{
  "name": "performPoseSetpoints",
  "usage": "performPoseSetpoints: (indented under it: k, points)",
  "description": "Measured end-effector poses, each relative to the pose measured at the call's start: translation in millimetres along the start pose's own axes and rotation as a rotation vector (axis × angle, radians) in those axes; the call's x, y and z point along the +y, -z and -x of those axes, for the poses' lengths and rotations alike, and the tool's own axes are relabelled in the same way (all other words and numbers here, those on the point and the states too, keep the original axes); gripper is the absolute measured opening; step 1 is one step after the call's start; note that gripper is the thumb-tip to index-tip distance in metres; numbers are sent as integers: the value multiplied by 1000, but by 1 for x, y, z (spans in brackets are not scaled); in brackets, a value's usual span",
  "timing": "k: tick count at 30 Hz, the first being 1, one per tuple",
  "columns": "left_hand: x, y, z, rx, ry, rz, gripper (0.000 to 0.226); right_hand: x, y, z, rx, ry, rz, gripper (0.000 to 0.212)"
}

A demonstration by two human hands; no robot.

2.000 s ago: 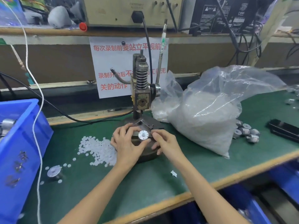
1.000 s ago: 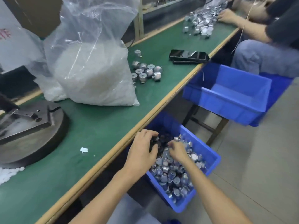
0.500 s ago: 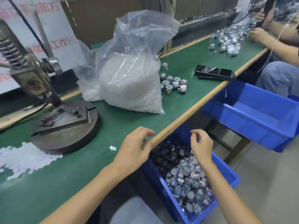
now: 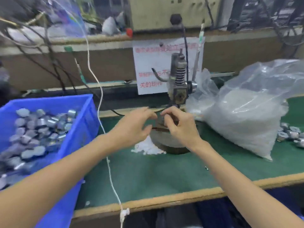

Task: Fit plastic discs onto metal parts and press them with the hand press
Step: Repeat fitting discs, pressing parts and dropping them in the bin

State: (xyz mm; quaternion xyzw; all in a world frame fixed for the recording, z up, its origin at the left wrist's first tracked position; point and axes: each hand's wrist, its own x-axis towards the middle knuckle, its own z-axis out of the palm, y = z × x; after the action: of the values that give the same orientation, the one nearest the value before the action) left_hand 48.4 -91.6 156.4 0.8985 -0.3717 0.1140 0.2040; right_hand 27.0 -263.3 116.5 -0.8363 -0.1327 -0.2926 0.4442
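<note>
Returned to press [image 4: 178, 83]: right hand [image 4: 181, 127] pinches metal part [image 4: 162, 118], left hand [image 4: 136, 127] beside.

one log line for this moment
stage: seating part | right hand: pinches metal part over press base | left hand: open beside it

Green-topped workbench [image 4: 164, 171], cluttered shelf [image 4: 238, 36] behind

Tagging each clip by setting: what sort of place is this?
Most likely a small factory assembly bench: a hand press stands on the green bench, a blue bin holds many metal parts, and a bag of white plastic discs sits beside it.
</note>
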Motion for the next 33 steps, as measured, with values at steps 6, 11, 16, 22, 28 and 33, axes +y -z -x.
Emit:
performPoseSetpoints:
  k: [6, 11, 16, 22, 28, 33]
  points:
    - [-78, 74, 70, 101, 250, -85, 20, -79, -125, -28, -268, 254, -99, 17]
    - [-135, 98, 129, 59, 418, -55, 24, -131, -200, -50, -509, 322, -117, 17]
    - [-201, 100, 163, -542, 788, -516, 48, -139, -239, -63, -741, 262, 179, 21]
    - [-243, 71, 161, -532, 895, -446, 37, -136, -247, -65, -728, 265, 259, 21]
    - [-240, 53, 156, -484, 894, -394, 19, -131, -251, -66, -711, 266, 256, 21]
    - [-227, 71, 149, -296, 1031, -113, 7, -129, -251, -65, -734, 247, 238, 21]
